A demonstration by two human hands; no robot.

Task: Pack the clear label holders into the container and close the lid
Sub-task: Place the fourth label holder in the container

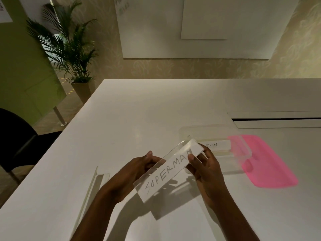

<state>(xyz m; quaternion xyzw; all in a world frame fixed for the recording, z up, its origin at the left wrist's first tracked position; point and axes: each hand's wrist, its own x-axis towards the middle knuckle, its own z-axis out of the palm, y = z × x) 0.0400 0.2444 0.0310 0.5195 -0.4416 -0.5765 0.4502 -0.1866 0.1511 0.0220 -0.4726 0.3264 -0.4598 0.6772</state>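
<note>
A clear label holder with a white card reading SUPERMAN [166, 171] is lifted above the white table, tilted up to the right. My left hand [139, 169] grips its long upper edge and my right hand [203, 164] pinches its right end. Beyond my right hand stands the clear plastic container [205, 129], open, with a label holder reading ELEPHANT [217, 145] lying inside. The pink lid [267, 164] lies flat on the table to the container's right. Another clear label holder [93, 186] rests on the table to my left.
A long cable slot [278, 120] is cut into the table [139, 110] at the far right. A dark chair [15, 140] stands at the table's left edge. A potted palm [69, 49] stands on the floor beyond it.
</note>
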